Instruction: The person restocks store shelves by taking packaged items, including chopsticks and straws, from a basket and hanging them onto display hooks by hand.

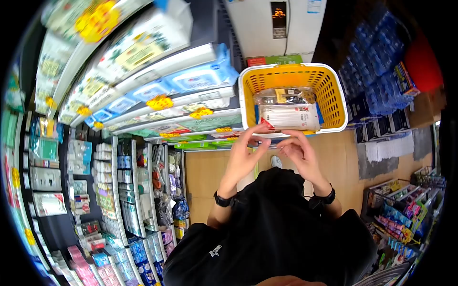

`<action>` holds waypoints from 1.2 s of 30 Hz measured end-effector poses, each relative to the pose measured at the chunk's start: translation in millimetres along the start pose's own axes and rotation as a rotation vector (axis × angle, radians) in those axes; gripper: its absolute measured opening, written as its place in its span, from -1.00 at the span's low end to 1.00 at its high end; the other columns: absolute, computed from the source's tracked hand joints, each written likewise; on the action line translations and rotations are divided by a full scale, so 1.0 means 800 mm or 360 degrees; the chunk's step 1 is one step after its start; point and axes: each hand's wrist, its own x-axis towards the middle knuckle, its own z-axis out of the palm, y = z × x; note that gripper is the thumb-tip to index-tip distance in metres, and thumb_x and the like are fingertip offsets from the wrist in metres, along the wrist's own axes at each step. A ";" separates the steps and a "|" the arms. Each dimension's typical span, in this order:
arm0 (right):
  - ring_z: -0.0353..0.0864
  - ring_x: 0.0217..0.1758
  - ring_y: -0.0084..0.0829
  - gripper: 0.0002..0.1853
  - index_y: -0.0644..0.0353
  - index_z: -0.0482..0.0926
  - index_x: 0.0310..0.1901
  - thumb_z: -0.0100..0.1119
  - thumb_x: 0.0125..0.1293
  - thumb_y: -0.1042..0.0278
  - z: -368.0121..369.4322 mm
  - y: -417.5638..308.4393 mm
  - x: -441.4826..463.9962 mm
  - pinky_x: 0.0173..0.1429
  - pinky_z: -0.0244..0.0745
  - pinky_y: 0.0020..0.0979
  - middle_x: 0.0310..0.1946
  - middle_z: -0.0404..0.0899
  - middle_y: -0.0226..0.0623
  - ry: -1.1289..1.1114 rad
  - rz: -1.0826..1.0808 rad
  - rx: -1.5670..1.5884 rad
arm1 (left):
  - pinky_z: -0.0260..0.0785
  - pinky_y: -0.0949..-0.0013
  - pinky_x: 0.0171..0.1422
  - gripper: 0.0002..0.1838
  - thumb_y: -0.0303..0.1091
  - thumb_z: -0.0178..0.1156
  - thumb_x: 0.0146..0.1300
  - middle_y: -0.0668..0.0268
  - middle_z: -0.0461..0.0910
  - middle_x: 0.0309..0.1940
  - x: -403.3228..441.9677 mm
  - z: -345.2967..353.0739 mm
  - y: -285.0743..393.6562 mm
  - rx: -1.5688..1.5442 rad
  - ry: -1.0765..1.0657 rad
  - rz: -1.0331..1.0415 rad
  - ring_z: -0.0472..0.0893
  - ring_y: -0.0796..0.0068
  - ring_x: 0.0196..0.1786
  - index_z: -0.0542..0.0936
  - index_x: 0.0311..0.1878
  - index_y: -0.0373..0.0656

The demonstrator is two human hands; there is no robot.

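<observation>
Both my hands are just below the near rim of a yellow shopping basket [328, 95] with a white rim. My left hand [244, 156] is open, thumb and fingers curved apart, close to the basket's front left edge. Facing it, my right hand [299, 153] has its fingers loosely bent and apart. I see nothing held in either. In the basket lies a clear packet of slim white sticks [288, 117] with red print. Behind it is a clear package with dark contents [286, 95] and a pale label. Something blue shows beneath the white packet.
Shelves of tissue packs and wipes [176, 86] rise at left, with yellow price tags. A white appliance [257, 33] with a lit display stands behind the basket. Bottled water packs [377, 62] are stacked at right. A display rack [398, 214] stands lower right. My shoe shows on the floor.
</observation>
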 end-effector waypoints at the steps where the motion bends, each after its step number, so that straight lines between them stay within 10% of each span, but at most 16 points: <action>1: 0.65 0.03 -0.46 -0.53 0.22 0.36 0.37 0.09 0.46 0.53 -0.016 0.004 0.004 0.22 0.52 -0.37 -0.01 0.67 -0.20 0.0026 0.0007 0.0016 | 0.48 0.41 0.02 -0.53 -0.38 0.34 0.34 0.19 0.68 0.11 0.023 0.008 -0.005 0.0116 -0.0063 0.0031 0.70 0.48 0.00 0.52 0.29 -0.19; 6: 0.68 0.01 -0.40 -0.62 0.29 0.46 0.26 0.17 0.47 0.42 -0.082 0.034 0.016 0.18 0.56 -0.37 -0.05 0.69 -0.19 -0.0124 0.0064 -0.0436 | 0.51 0.18 0.18 -0.34 0.02 0.33 0.33 -0.02 0.63 0.17 0.133 0.060 -0.013 0.0757 -0.0414 0.0062 0.67 0.09 0.14 0.50 0.34 -0.23; 16: 0.71 -0.03 -0.28 -0.60 0.33 0.49 0.20 0.22 0.46 0.28 -0.138 0.026 0.032 0.16 0.58 -0.30 -0.11 0.70 -0.11 -0.0036 0.0188 -0.0464 | 0.47 0.15 0.24 -0.28 0.03 0.43 0.16 -0.09 0.59 0.21 0.309 0.154 -0.159 0.1334 -0.1322 -0.0218 0.62 -0.06 0.18 0.54 0.24 -0.31; 36: 0.72 -0.02 -0.23 -0.66 0.37 0.53 0.13 0.22 0.43 0.35 -0.177 0.025 0.043 0.12 0.59 -0.29 -0.08 0.71 -0.06 0.0046 0.0224 -0.0448 | 0.41 0.08 0.31 -0.09 0.05 0.59 -0.11 -0.15 0.52 0.16 0.318 0.180 -0.251 0.1659 -0.1450 -0.0225 0.52 -0.09 0.26 0.48 0.21 -0.36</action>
